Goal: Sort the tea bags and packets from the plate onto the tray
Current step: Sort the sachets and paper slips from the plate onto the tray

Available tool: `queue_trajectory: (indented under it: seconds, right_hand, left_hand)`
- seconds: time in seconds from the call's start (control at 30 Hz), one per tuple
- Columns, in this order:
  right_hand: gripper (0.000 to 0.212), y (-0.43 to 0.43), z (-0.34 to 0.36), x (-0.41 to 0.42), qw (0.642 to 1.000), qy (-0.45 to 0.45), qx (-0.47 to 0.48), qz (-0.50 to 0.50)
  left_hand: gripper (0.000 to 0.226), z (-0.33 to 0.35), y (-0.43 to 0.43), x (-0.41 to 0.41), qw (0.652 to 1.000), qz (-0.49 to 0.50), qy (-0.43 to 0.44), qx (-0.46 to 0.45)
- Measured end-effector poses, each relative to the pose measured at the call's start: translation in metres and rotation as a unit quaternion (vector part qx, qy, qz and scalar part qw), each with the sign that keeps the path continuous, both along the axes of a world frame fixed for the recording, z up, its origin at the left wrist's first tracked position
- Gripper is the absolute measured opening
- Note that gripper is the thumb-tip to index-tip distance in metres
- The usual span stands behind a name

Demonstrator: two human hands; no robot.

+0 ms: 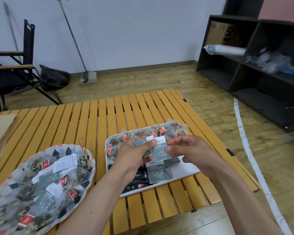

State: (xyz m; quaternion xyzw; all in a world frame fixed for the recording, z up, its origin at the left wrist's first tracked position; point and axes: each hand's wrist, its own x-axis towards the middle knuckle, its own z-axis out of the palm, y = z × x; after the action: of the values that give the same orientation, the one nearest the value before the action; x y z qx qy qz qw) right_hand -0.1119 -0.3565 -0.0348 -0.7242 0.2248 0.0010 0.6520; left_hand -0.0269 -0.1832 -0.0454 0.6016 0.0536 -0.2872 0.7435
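A patterned plate (64,150) at the lower left holds several mesh tea bags (32,164) with red tags and grey packets (47,200). To its right lies a white tray (190,168) with tea bags (158,130) along its far edge, grey packets (157,173) in the middle and black packets (139,182) near its front. Above the tray, my left hand (134,156) and my right hand (192,150) together pinch grey packets (161,150), thumbs on top.
Everything rests on a low slatted wooden table (92,119). A brown paper sheet (0,131) lies at its left edge. A folding chair (15,68), a black bag (54,78) and a mop (85,77) stand behind; dark shelves (255,65) are at the right.
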Motion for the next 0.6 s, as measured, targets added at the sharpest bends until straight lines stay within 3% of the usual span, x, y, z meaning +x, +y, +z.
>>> queue_trajectory:
  seconds: [0.1, 0.23, 0.6]
  right_hand:
    - [0.017, -0.010, -0.002, -0.001, 0.997, 0.029, 0.034, -0.059]
    - [0.015, -0.023, -0.008, -0.006, 0.992, 0.093, -0.019, -0.078]
    - [0.011, -0.013, -0.022, 0.009, 0.985, 0.123, -0.074, -0.099]
  left_hand:
    - [0.039, -0.001, 0.000, 0.002, 1.000, 0.018, -0.009, 0.004]
    - [0.023, -0.002, 0.003, 0.006, 1.000, 0.024, -0.001, -0.002]
    - [0.034, -0.004, 0.005, 0.008, 1.000, 0.012, -0.021, -0.003]
